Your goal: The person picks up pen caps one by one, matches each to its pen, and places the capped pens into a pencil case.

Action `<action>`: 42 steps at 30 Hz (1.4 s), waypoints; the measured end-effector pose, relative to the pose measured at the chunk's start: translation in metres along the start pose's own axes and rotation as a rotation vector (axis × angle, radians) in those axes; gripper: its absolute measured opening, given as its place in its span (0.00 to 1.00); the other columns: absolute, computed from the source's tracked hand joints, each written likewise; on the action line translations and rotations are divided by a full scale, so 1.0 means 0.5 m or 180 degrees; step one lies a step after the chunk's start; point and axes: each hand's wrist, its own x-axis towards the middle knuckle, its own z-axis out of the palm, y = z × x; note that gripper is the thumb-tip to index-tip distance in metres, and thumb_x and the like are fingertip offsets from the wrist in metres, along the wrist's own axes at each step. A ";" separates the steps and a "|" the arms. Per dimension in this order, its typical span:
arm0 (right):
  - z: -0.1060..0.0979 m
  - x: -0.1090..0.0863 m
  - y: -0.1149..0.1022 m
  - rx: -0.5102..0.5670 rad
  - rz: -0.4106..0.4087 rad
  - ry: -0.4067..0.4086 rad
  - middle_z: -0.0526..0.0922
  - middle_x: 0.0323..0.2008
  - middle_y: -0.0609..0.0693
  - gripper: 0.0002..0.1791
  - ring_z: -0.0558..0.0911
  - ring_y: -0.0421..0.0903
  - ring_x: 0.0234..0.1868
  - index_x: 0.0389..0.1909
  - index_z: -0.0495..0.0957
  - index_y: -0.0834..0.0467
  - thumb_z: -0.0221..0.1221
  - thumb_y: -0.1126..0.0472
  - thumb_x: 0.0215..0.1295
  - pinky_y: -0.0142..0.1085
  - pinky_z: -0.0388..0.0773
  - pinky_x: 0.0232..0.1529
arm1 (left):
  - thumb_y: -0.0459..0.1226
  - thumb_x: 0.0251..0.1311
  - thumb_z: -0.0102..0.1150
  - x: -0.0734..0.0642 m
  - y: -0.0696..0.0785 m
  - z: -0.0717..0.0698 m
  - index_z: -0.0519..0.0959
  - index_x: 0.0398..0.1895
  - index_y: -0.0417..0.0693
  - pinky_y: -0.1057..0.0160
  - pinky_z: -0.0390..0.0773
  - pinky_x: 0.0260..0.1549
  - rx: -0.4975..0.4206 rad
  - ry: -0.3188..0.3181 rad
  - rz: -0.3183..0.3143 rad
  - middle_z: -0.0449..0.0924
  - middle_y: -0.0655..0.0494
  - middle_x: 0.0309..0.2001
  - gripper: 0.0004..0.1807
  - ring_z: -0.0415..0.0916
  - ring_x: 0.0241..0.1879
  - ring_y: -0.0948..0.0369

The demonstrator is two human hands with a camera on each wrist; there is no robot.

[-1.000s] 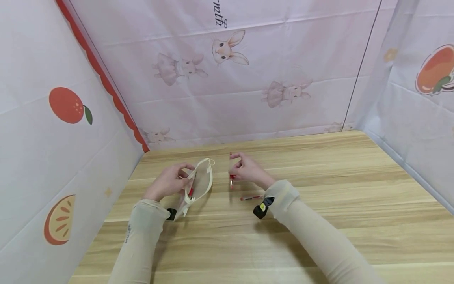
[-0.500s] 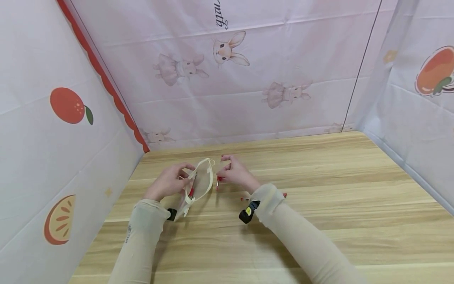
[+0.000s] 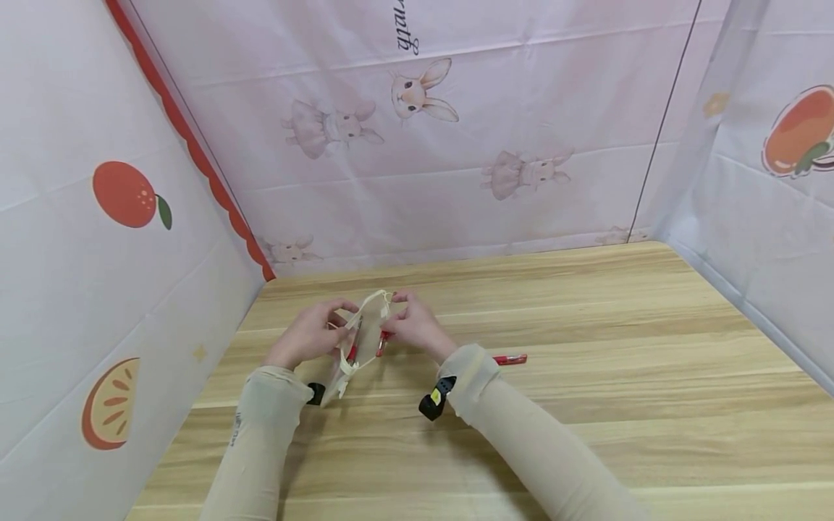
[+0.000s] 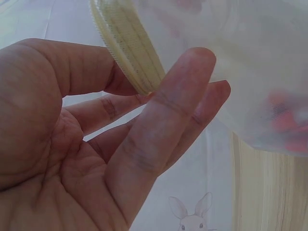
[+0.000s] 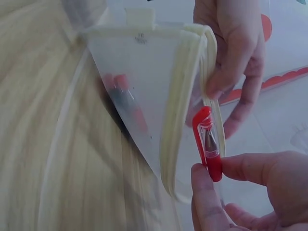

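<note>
My left hand (image 3: pixel 313 334) pinches the cream zip edge of a translucent zip pouch (image 5: pixel 149 67), holding its mouth apart. Inside the pouch, red-capped pens (image 5: pixel 126 98) show blurred through the wall, down near its bottom. My right hand (image 3: pixel 420 329) pinches a clear gel pen with a red cap (image 5: pixel 213 163) between thumb and fingers. In the right wrist view the cap end overlaps the pouch's open mouth, right beside the zip edge. Another red pen (image 3: pixel 510 359) lies on the table, partly hidden behind my right wrist.
The pouch is held over a wood-grain table (image 3: pixel 586 420). A printed cloth wall (image 3: pixel 554 116) stands at the table's back, with further cloth walls on the left and right. Each wrist carries a black camera mount.
My right hand has moved left with the gel pen, from apart from the pouch to its mouth. The pen on the table is now less covered at its right end. My left hand stays put.
</note>
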 end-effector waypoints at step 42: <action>0.067 -0.001 -0.019 -0.0405 0.0035 0.0145 0.84 0.35 0.56 0.31 0.83 0.46 0.32 0.71 0.67 0.66 0.64 0.71 0.69 0.31 0.80 0.34 | 0.29 0.77 0.55 0.001 -0.001 -0.002 0.73 0.73 0.42 0.48 0.91 0.42 -0.0005 -0.0024 0.0000 0.83 0.35 0.54 0.23 0.88 0.43 0.52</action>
